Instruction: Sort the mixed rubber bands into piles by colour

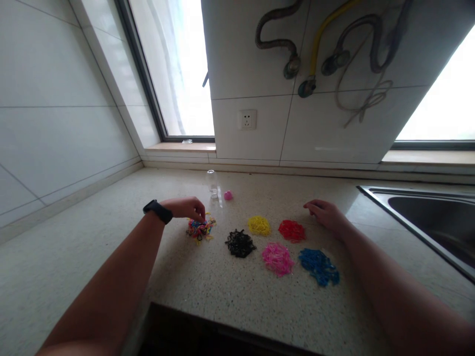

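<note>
Over a mixed-colour pile of small rubber bands (199, 229), my left hand (190, 207) points its fingers down in a pinch, touching the top. Whatever is between the fingertips is hidden. My right hand (326, 215) rests on the counter with fingers loosely stretched to the left, and nothing shows in it. Just left of it is a red rubber band pile (292, 231). Sorted beside that lie a yellow pile (259, 225), a black pile (240, 243), a pink pile (277, 258) and a blue pile (319, 267).
A clear plastic cup or bottle (212, 184) stands behind my left hand, with a small pink object (228, 195) beside it. A metal sink (434, 210) is set into the speckled counter (208, 291) at right. A wall socket (247, 119) and hoses (315, 49) are behind.
</note>
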`<action>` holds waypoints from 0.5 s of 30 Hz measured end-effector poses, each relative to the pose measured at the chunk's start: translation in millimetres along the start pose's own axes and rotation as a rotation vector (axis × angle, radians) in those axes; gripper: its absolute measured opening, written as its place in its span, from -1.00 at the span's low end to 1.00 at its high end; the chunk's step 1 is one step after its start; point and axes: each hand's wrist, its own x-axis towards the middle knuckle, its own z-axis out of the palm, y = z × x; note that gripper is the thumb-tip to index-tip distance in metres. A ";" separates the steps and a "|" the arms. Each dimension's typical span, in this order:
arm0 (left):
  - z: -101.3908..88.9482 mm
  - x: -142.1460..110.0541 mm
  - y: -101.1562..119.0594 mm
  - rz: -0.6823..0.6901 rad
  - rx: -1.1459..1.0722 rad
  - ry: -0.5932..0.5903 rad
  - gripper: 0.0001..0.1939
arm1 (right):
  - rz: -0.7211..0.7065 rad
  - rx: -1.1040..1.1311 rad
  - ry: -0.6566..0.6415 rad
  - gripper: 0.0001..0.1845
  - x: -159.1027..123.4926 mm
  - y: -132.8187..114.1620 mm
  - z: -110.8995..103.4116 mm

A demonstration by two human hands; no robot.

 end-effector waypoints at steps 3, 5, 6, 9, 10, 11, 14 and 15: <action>-1.4 -3.0 9.4 0.000 -0.004 -0.015 -0.67 | 0.015 -0.003 -0.008 -0.62 -0.9 -1.8 -0.2; -2.3 -4.7 14.9 0.004 -0.011 -0.021 -0.68 | 0.013 -0.009 -0.006 -0.64 -1.8 -4.1 -0.3; -2.7 -5.4 17.5 0.009 -0.016 -0.019 -0.68 | 0.011 -0.010 -0.005 -0.64 -2.2 -5.2 -0.3; -3.1 -7.2 26.6 0.037 -0.042 0.006 -0.73 | 0.005 -0.008 -0.008 -0.64 -2.9 -6.6 -0.1; -2.8 -7.6 30.7 0.051 -0.056 0.023 -0.75 | 0.001 -0.008 -0.009 -0.64 -2.8 -6.5 0.1; -2.2 -7.9 35.5 0.067 -0.073 0.043 -0.77 | -0.004 -0.009 -0.010 -0.64 -2.6 -6.1 0.2; 1.2 -8.5 55.4 0.129 -0.141 0.111 -0.77 | -0.004 -0.021 -0.002 -0.64 -1.7 -4.5 0.7; 2.8 -8.6 63.5 0.153 -0.166 0.132 -0.76 | 0.001 -0.025 -0.002 -0.63 -1.4 -4.1 0.8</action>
